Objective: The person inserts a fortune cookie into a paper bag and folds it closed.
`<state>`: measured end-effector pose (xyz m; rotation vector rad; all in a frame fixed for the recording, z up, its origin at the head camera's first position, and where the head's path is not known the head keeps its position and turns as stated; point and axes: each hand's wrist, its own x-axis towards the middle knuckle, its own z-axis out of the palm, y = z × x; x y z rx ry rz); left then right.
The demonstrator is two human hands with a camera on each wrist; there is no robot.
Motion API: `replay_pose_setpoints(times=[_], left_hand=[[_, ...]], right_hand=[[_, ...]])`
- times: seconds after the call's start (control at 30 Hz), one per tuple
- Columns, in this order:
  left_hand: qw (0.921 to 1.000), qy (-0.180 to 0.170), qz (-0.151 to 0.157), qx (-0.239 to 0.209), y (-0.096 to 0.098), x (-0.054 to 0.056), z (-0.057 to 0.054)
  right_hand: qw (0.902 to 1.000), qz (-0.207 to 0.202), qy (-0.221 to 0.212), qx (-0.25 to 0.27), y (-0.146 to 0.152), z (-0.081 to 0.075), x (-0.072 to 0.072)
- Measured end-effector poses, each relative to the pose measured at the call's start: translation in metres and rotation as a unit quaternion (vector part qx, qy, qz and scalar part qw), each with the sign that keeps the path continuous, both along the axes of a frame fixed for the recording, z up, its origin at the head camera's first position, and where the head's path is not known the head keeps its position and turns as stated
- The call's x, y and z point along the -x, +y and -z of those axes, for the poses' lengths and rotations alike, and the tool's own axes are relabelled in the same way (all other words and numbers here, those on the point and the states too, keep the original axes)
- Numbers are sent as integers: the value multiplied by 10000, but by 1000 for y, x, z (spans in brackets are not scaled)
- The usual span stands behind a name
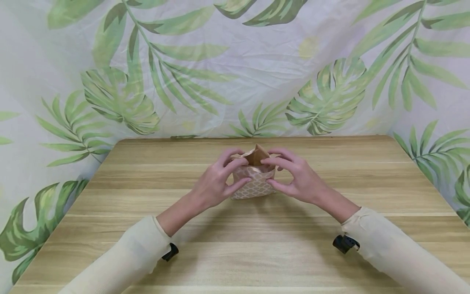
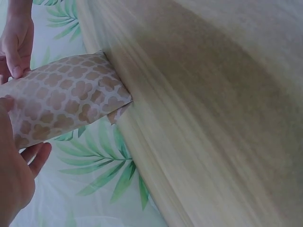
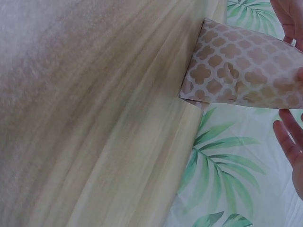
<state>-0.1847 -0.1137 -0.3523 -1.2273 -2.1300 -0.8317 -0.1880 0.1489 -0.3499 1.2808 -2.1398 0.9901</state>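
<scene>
A small brown paper bag (image 1: pixel 252 185) with a white lattice print stands on the wooden table. Its mouth gapes at the top, showing the plain brown inside. My left hand (image 1: pixel 216 182) pinches the left side of the rim, thumb on the front and fingers over the top edge. On the opposite side my right hand (image 1: pixel 302 177) pinches the rim likewise. In the left wrist view the printed front of the bag (image 2: pixel 71 94) reaches down to the tabletop, and the right wrist view shows the bag (image 3: pixel 236 66) between both hands. What lies inside the bag is hidden.
The wooden table (image 1: pixel 264 261) has its far edge just behind the bag. A leaf-printed cloth (image 1: pixel 257 73) hangs behind and at both sides. Small black devices sit under the left cuff (image 1: pixel 170 252) and right cuff (image 1: pixel 345 243).
</scene>
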Motion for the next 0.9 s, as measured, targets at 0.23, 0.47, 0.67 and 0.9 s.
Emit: replay_pose_setpoints(times=[0.23, 0.47, 0.67, 0.9], left_hand=[[9963, -544, 419, -512, 4, 3, 3], [9698, -2003, 449, -1318, 12, 1, 3], [9471, -2565, 404, -1887, 18, 2, 4], [9382, -2644, 315, -2210, 21, 4, 6]], right_hand=[[9942, -173, -931, 501, -5, 1, 0], [9619, -299, -2507, 1045, -14, 1, -2], [9478, -177, -2850, 1416, -20, 4, -1], [9512, 111, -2657, 1566, -23, 7, 2]])
